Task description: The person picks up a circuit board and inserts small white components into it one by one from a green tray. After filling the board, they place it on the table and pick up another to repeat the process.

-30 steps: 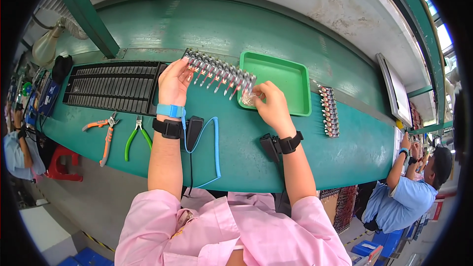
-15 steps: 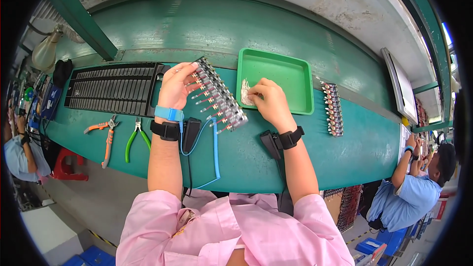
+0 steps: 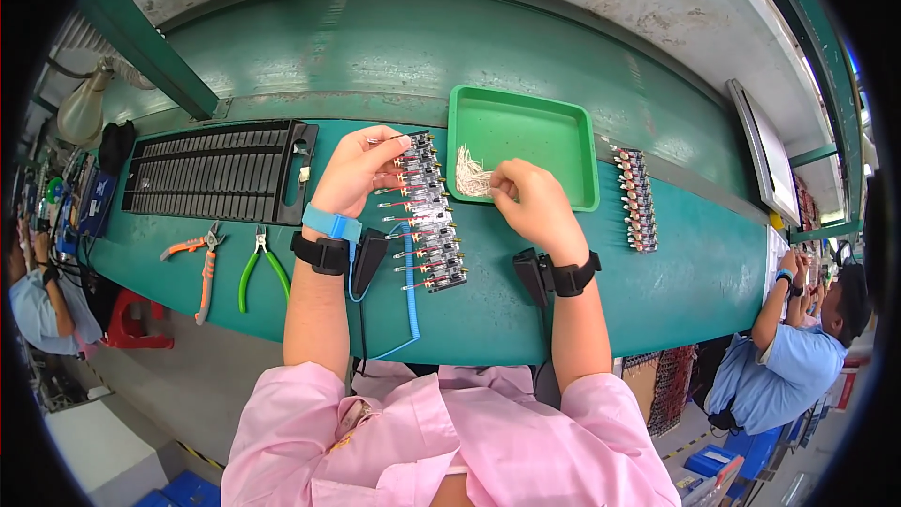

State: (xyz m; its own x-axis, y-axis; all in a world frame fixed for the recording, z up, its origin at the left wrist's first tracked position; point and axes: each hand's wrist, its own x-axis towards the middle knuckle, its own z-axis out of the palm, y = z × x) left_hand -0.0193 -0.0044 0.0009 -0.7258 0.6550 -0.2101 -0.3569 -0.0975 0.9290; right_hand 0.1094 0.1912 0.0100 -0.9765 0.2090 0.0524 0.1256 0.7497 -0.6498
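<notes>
My left hand (image 3: 355,169) pinches the upper end of a strip of small circuit boards (image 3: 432,225), which hangs slanting over the bench. Red leads with pale tips stick out from the strip's left side. Over the near rim of a green tray (image 3: 535,127) is my right hand (image 3: 540,209), thumb and forefinger pressed together; whatever is between them is hidden. Thin white pieces (image 3: 467,174) lie heaped in the tray's left corner, beside those fingertips. A blue strap (image 3: 330,223) circles my left wrist, and both wrists carry black bands.
To the left lie a black slotted rack (image 3: 282,164), orange-handled pliers (image 3: 206,272) and green-handled cutters (image 3: 251,272). Another board strip (image 3: 636,202) rests right of the tray. A blue coiled cord (image 3: 411,291) crosses the bench. Co-workers sit at right (image 3: 788,357) and left (image 3: 47,305).
The board strip has swung more upright and come slightly nearer in my left hand. My right hand has drawn back from the white heap to the tray's near rim.
</notes>
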